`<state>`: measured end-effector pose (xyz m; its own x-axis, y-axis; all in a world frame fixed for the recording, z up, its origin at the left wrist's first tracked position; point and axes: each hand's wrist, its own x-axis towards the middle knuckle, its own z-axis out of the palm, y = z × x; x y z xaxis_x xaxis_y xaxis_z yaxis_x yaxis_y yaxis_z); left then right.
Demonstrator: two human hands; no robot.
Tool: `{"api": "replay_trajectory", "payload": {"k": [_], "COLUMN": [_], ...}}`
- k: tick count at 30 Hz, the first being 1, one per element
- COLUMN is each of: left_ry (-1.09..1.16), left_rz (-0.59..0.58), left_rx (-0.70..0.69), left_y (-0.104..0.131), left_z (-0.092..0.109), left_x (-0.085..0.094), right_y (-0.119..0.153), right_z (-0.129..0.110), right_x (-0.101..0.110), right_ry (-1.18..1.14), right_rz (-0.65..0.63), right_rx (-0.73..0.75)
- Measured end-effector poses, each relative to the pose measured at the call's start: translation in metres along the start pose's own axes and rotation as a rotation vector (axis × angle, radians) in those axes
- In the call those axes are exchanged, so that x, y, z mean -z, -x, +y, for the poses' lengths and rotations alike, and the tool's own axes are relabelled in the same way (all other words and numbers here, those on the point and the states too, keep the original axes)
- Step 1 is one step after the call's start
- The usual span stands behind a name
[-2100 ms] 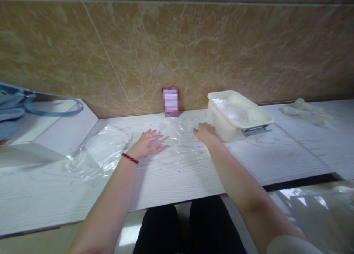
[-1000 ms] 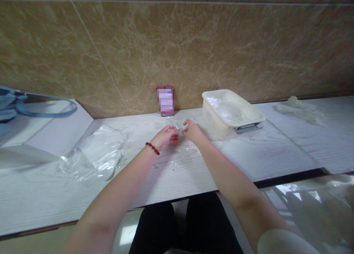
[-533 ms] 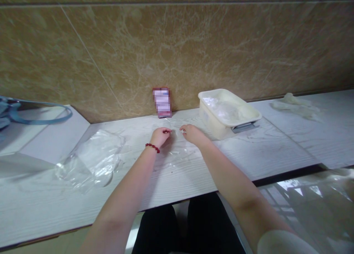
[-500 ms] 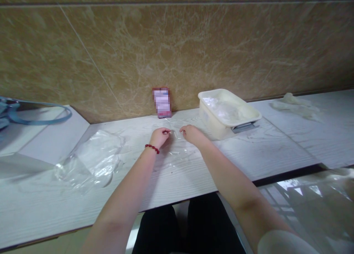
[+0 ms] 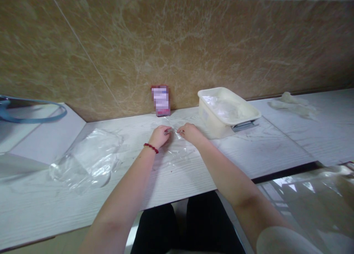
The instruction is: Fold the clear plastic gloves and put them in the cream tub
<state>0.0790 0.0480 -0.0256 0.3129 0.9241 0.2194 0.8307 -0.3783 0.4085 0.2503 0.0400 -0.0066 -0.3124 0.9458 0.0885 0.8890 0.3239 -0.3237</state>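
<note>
My left hand (image 5: 160, 136), with a red bead bracelet (image 5: 151, 147) at its wrist, pinches the edge of a clear plastic bag (image 5: 177, 150). Opposite it, my right hand (image 5: 190, 133) also has its fingertips closed on the thin film. The bag lies partly on the white wood-grain table (image 5: 177, 180), and its outline is hard to make out. Just beyond the hands a phone (image 5: 161, 100) leans upright against the wall, its screen blurred. To the right of my right hand stands a cream plastic tub (image 5: 211, 117) with clear plastic inside.
A pile of clear plastic bags (image 5: 94, 158) lies to the left. Behind it is an opened white box (image 5: 41, 136) with a blue strap (image 5: 35, 119) above. Crumpled whitish gloves or film (image 5: 293, 105) lie far right. The brown marble wall (image 5: 177, 51) bounds the back.
My hands have come slightly closer together, the right moving a little left. The whole view has shifted slightly. The film between my fingers has changed shape a little.
</note>
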Motion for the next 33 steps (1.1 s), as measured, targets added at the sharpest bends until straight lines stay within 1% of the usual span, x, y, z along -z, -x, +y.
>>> {"api": "replay_trajectory", "payload": {"k": [3,8,13,15,19,21,24,27,33], "left_ry": [0.005,0.018,-0.005,-0.041,-0.131,-0.192,-0.258,-0.269,-0.232], "left_rz": [0.004,0.020,0.053,0.020,-0.122,-0.173,-0.231,-0.273,-0.308], "left_rx": [-0.032,-0.058,-0.113,-0.163,-0.321,-0.369,-0.358,-0.322,-0.298], "left_y": [0.000,0.002,0.004,0.005,0.008,0.010,0.014,0.016,0.016], "left_z": [0.000,-0.002,-0.002,-0.001,0.002,0.004,0.006,0.006,0.001], "left_x": [0.000,0.000,-0.001,-0.001,0.000,0.001,0.002,0.004,0.008], "right_y": [0.000,0.001,-0.003,-0.004,-0.007,-0.007,-0.009,-0.010,-0.012], "right_z": [-0.001,-0.005,0.002,0.006,0.009,0.009,0.012,0.015,0.022], "right_x": [-0.001,0.001,-0.006,-0.008,-0.008,-0.008,-0.009,-0.009,-0.009], "right_ry": [0.017,0.055,0.067,0.054,0.019,0.004,-0.011,-0.025,-0.092], "right_rz": [-0.008,-0.017,-0.057,-0.066,-0.104,-0.116,-0.120,-0.114,-0.114], "right_rx": [0.017,0.096,-0.016,-0.037,-0.056,-0.070,-0.097,-0.104,-0.108]}}
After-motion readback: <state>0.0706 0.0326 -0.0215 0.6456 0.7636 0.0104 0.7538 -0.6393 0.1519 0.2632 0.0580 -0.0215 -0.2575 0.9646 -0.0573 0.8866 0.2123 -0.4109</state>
